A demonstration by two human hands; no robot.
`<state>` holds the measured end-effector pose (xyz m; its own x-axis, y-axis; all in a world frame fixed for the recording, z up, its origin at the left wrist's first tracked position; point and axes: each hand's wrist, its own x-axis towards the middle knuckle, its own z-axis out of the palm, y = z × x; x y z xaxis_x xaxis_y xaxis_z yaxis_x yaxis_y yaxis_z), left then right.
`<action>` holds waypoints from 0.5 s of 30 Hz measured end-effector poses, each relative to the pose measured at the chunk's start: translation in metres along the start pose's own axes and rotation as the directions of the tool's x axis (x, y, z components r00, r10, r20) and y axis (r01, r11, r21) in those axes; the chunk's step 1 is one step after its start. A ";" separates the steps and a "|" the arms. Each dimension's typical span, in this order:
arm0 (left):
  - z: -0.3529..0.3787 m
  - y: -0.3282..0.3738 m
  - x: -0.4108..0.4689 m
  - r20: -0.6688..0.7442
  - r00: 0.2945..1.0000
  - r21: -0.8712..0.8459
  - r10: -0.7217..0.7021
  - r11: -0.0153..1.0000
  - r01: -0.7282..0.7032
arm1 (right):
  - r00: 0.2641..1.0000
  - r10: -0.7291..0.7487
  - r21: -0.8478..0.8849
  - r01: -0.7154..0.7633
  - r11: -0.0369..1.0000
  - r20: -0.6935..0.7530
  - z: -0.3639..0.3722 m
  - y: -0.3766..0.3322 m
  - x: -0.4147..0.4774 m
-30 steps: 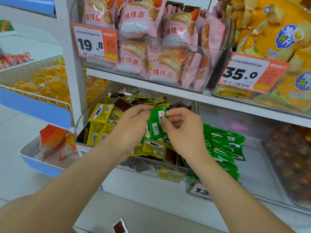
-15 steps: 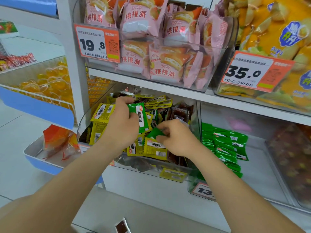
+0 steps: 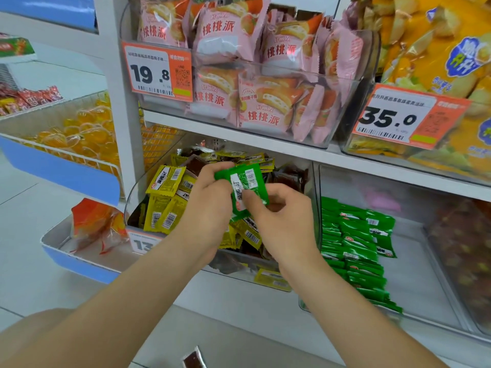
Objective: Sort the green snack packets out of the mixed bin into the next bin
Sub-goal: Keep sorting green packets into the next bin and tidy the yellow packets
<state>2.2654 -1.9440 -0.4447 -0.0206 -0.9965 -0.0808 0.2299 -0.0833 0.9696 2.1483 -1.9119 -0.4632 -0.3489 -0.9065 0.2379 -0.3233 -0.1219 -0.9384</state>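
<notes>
Above a clear plastic bin point(image 3: 132, 203) of crinkly yellow and brown packets point(image 3: 164, 205), left hand point(image 3: 210, 208) and right hand point(image 3: 281, 216) both pinch glossy green foil snack packets point(image 3: 247, 181); flat green packets point(image 3: 356, 243) lie stacked in the neighbouring clear bin point(image 3: 414, 274).

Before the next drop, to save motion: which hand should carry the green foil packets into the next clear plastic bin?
Right: the right hand pinches the green foil packets, nearer that clear plastic bin; left hand would cross.
</notes>
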 end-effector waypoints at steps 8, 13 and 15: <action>0.002 -0.009 0.003 -0.033 0.997 0.028 -0.064 0.997 0.065 | 0.909 -0.049 -0.148 0.120 0.982 0.413 0.009 0.008 -0.008; 0.005 -0.007 0.001 -0.016 0.994 -0.107 -0.107 0.989 0.105 | 0.897 -0.212 -0.310 0.343 0.887 0.388 0.006 0.014 -0.010; 0.007 -0.005 -0.002 0.062 0.992 -0.096 -0.114 0.988 0.119 | 0.909 -0.209 -0.277 0.318 0.907 0.361 0.002 0.012 -0.007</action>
<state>2.2578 -1.9419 -0.4482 -0.1067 -0.9785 -0.1763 0.3177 -0.2015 0.9265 2.1485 -1.9077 -0.4763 0.0681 -0.9445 0.3215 -0.6474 -0.2870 -0.7060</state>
